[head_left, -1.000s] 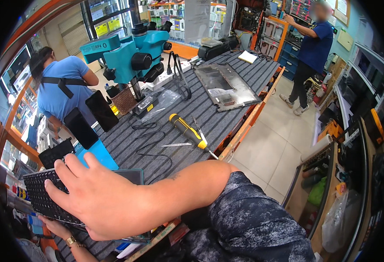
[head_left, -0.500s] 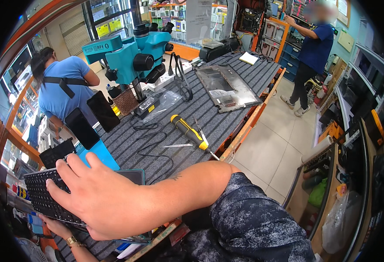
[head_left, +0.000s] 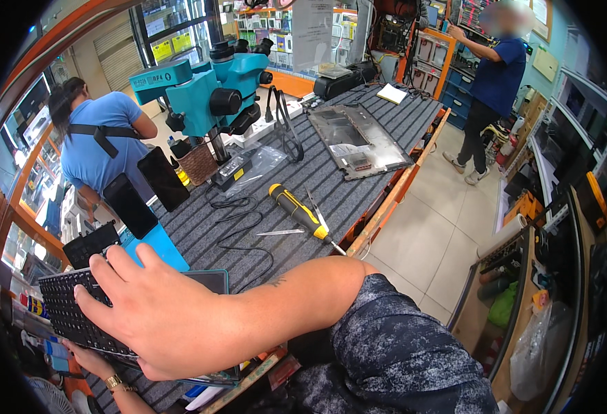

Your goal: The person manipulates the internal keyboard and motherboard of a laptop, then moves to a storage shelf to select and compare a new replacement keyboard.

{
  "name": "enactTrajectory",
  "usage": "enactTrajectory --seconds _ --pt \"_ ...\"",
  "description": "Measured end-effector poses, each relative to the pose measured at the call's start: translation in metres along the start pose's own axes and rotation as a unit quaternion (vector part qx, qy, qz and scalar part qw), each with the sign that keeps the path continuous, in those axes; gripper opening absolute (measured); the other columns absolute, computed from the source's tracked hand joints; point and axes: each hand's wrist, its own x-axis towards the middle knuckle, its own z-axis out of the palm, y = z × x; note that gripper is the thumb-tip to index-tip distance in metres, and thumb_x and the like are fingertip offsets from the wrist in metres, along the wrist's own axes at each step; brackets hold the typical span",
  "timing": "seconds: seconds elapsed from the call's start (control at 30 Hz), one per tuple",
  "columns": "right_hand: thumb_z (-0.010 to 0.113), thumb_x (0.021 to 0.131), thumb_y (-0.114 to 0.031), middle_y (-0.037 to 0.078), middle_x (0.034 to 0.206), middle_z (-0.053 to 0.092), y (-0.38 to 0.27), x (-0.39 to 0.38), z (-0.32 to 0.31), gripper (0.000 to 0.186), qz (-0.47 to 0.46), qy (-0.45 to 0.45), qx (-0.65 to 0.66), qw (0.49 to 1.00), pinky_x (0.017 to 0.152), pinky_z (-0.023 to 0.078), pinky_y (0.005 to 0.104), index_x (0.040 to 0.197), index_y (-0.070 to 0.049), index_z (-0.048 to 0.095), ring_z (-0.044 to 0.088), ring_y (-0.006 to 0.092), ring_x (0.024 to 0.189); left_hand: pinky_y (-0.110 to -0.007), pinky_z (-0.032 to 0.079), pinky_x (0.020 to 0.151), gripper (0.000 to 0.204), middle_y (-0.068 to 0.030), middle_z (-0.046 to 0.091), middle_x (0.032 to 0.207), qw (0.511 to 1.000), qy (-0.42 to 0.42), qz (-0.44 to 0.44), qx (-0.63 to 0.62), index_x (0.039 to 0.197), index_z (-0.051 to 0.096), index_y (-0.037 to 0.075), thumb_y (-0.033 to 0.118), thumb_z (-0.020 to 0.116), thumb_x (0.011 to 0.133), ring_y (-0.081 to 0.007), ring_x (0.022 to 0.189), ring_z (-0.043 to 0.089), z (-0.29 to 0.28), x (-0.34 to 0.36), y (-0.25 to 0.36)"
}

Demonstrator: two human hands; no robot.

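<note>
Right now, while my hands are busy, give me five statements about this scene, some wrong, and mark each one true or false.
1. The right hand is over the black keyboard. True.
2. The microscope is red. False: the microscope is teal with black knobs.
3. The yellow-and-black screwdriver lies on the grey striped bench top. True.
4. A gold watch is on the right wrist. False: the gold watch is on the left wrist.
5. The white notepad is farther from the person than the screwdriver. True.
</note>
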Motion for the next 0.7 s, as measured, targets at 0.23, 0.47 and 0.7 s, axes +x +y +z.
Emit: enactTrajectory --seconds 0.23,0.47,0.7 --pt "0.092 0.067 -0.039 0.030 0.124 0.061 0.000 0.000 0.001 0.100 0.007 -0.002 0.006 1.000 0.094 0.046 0.0490 0.146 0.015 0.063 0.056 0.0401 0.120 -0.037 0.058 0.087 0.049 -0.0159 0.077 0.129 0.993 -0.050 0.081 0.074 0.167 0.050 -0.004 0.025 0.045 0.128 -0.0254 0.098 0.070 -0.005 0.000 -0.025" --pt "0.092 0.067 -0.038 0.028 0.124 0.061 0.003 -0.002 0.002 0.100 0.004 0.003 0.006 1.000 0.093 0.047 0.0494 0.146 0.015 0.064 0.056 0.0395 0.120 -0.047 0.062 0.096 0.057 -0.0280 0.076 0.142 0.972 -0.071 0.064 0.214 0.174 0.041 -0.002 0.001 0.054 0.118 -0.0392 0.114 0.077 -0.003 0.000 -0.040" --pt "0.092 0.067 -0.039 0.029 0.124 0.060 0.001 -0.002 0.002 0.100 0.002 0.002 0.010 1.000 0.095 0.047 0.0502 0.146 0.015 0.063 0.055 0.0403 0.121 -0.050 0.062 0.097 0.058 -0.0302 0.074 0.146 0.976 -0.074 0.077 0.192 0.174 0.042 0.000 0.001 0.053 0.118 -0.0418 0.119 0.078 -0.008 0.005 -0.039"
